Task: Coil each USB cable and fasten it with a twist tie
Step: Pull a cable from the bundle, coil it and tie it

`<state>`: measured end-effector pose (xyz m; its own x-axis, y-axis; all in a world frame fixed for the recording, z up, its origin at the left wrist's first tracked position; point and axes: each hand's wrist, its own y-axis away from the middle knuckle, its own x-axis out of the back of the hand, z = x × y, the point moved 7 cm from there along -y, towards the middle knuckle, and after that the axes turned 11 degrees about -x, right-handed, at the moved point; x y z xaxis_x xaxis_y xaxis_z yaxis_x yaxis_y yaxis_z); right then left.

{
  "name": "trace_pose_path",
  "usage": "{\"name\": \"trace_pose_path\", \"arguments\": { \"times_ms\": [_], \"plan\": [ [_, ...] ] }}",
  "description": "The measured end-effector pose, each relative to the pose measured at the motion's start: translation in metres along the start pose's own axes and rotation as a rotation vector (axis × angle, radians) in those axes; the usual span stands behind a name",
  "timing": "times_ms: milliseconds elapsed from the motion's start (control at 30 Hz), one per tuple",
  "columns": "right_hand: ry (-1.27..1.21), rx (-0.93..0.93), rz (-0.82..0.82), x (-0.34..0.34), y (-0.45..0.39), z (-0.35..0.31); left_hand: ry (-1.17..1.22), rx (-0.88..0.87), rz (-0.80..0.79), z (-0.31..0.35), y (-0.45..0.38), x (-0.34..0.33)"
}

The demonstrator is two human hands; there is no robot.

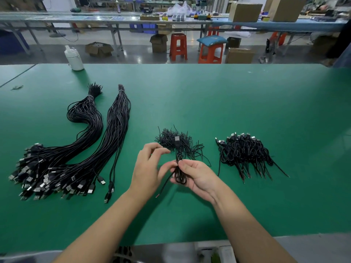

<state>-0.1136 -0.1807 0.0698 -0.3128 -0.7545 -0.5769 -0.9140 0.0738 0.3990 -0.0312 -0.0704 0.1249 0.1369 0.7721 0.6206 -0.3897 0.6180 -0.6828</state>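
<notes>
Green bench (247, 101) in a workshop — both hands, left hand (150, 168) and right hand (197, 177), pinching a coiled cable (179, 173).

Both forearms were bare from the bottom edge of the view up to the wrists; no sleeve or cuff reached into sight on either side. The left hand (150, 164) wore no glove, ring or band that I could make out, and its wrist carried no watch or strap. The right hand (197, 177) was the same: ungloved, fingers plain, wrist unadorned. The fingernails looked short and unpainted, though they were small and a little blurred. The arms were slim and smooth, with no marks, tape or plasters visible on them.
</notes>
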Motion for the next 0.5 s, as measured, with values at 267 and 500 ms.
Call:
{"name": "trace_pose_path", "arguments": {
  "times_ms": [267,500],
  "plan": [
    [0.854,-0.045,0.598,0.059,0.018,-0.054,-0.142,0.192,-0.176,-0.053,0.024,-0.029],
    [1.459,-0.163,1.229,0.137,0.05,-0.157,-0.391,0.236,-0.278,-0.1,0.055,-0.037]
  ]
}}
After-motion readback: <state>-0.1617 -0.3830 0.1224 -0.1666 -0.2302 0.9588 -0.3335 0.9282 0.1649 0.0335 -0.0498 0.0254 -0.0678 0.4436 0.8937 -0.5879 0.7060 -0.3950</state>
